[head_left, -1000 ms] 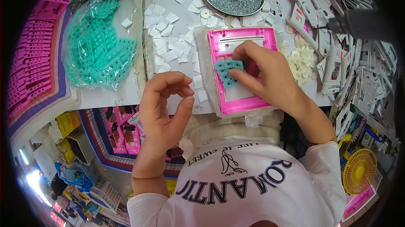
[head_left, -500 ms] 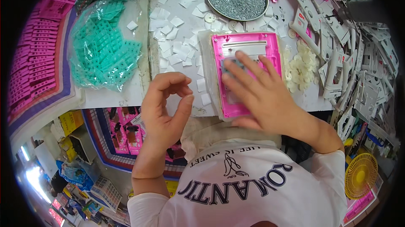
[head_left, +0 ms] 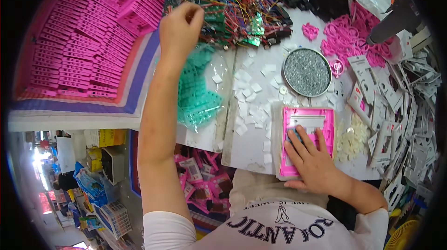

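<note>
My right hand point(head_left: 314, 164) lies with spread fingers over a pink plastic case point(head_left: 329, 131). A grey-white panel shows inside the case above my fingers, and a bit of teal peeks out beneath them. The case rests on a pale pad point(head_left: 278, 150) at the table's front edge. My left arm stretches far forward, and my left hand point(head_left: 180, 29) is at the left edge of a pile of green circuit boards with coloured wires point(head_left: 233, 6). Its fingers are curled together; the fingertips are partly hidden, and I cannot make out what they hold.
Teal parts in a clear bag point(head_left: 198, 94) lie beside my left forearm. Pink panels point(head_left: 79, 59) fill a lined bin at left. A round tin of small metal screws point(head_left: 307, 72), white squares point(head_left: 251, 92), cream discs point(head_left: 352, 138), pink rings point(head_left: 349, 36) and white panels point(head_left: 396, 120) surround the case.
My left hand has gone from beside the case forward to the circuit boards. My right hand stays on the case. The view has swung left, so the table appears farther right and lower.
</note>
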A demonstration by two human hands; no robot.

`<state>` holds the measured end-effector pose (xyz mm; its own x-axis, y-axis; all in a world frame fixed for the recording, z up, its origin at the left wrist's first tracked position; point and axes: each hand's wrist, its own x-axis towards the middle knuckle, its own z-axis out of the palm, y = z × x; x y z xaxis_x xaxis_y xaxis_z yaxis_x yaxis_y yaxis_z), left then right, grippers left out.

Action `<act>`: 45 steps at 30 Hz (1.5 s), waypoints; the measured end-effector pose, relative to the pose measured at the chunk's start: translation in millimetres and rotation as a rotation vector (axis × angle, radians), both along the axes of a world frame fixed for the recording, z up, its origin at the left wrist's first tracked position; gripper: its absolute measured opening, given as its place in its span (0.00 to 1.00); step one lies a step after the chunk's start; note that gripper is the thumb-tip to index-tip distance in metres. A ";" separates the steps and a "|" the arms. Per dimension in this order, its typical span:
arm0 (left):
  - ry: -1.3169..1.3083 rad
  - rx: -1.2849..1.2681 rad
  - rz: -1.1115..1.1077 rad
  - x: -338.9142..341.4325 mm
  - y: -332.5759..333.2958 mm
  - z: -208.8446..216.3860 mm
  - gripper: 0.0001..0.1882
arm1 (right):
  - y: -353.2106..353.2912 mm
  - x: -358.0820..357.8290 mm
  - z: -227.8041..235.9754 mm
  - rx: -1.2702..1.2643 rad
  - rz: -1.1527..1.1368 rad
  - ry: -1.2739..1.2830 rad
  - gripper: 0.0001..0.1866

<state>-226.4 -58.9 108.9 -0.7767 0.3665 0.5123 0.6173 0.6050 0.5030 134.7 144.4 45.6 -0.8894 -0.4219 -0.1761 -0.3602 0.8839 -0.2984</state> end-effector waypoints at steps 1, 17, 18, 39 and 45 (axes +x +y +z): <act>0.060 0.006 0.053 -21.8 3.3 8.0 0.11 | 1.9 -0.7 0.6 -0.095 -0.025 0.002 0.49; -0.430 -0.047 0.069 -107.7 -46.0 -21.9 0.26 | 40.7 25.0 2.1 -0.522 -0.147 0.168 0.20; -0.510 0.027 0.053 -101.1 -42.1 -14.9 0.27 | 39.3 23.7 4.2 -0.511 -0.149 0.175 0.19; -0.435 -0.097 0.507 -227.7 -138.2 -60.1 0.17 | 29.9 19.8 8.7 -0.480 -0.131 0.198 0.12; -0.435 -0.267 0.446 -219.8 -90.3 -26.4 0.17 | 28.0 19.5 9.4 -0.457 -0.127 0.200 0.12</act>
